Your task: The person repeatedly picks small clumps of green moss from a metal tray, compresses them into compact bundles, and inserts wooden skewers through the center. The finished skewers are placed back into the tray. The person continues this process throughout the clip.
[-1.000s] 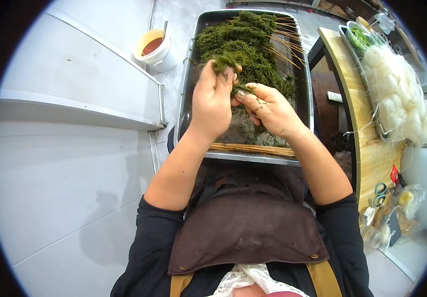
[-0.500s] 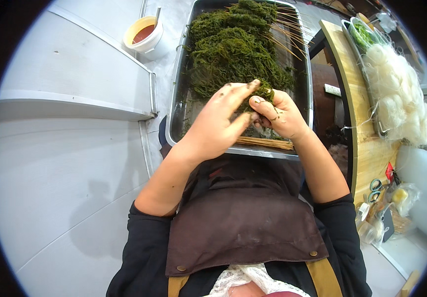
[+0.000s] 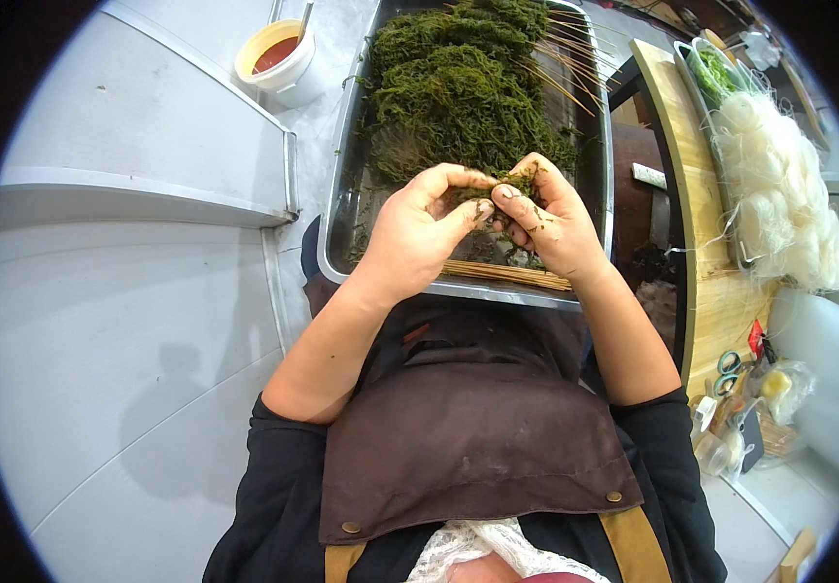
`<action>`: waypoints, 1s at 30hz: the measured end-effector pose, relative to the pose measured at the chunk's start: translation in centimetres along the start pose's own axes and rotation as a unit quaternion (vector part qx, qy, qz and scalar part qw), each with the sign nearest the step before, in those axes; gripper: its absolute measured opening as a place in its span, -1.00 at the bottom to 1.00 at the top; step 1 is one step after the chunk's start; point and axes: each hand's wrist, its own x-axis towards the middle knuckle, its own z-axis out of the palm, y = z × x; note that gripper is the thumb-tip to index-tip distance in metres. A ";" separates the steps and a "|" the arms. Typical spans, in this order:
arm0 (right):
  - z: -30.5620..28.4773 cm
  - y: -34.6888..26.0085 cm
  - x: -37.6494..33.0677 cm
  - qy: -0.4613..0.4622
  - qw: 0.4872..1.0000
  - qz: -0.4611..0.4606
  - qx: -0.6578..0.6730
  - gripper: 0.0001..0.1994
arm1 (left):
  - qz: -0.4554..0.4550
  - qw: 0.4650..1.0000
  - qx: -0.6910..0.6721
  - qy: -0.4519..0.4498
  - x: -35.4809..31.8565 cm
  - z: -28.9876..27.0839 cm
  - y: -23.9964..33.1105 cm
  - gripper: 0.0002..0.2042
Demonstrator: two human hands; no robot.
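Note:
Over the near part of a metal tray (image 3: pixel 335 223), my two hands work close together on a small clump of green seaweed (image 3: pixel 520 182). My right hand (image 3: pixel 558 222) is closed on the clump, thumb pressed against the fingers. Beside it my left hand (image 3: pixel 408 231) pinches at the clump's left side, thumb and fingertips drawn together. Bits of green cling to the fingers of both. Beyond them lies a large heap of seaweed (image 3: pixel 458 107), with thin wooden skewers (image 3: pixel 570 63) sticking out to its right. A row of bare skewers (image 3: pixel 507 274) rests along the tray's near edge, below my hands.
A white bucket (image 3: pixel 293 78) with reddish liquid and a handle in it stands left of the tray. On the right, a wooden table (image 3: pixel 706 301) bears a tray of white noodle-like bundles (image 3: pixel 769 185), scissors (image 3: pixel 728 369) and plastic bags (image 3: pixel 789 384). Pale panels (image 3: pixel 128 291) flank my left.
My left fingers have curled from nearly straight into a pinch at the clump. My right hand keeps its hold, its fingertips shifted slightly. The whole view has moved a little.

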 end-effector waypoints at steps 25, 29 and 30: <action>-0.8 2.0 1.6 -0.066 0.979 0.022 -0.192 -0.81 | -0.079 0.970 -0.228 0.011 0.3 -2.9 0.3 -0.82; -1.0 0.6 0.8 0.009 0.918 -0.170 -0.357 -0.87 | 0.126 0.930 0.319 0.136 1.1 -3.7 0.6 -0.88; -0.9 0.3 0.5 0.026 0.877 -0.231 -0.421 -0.88 | 0.122 0.938 0.292 0.144 1.3 -3.8 0.8 -0.88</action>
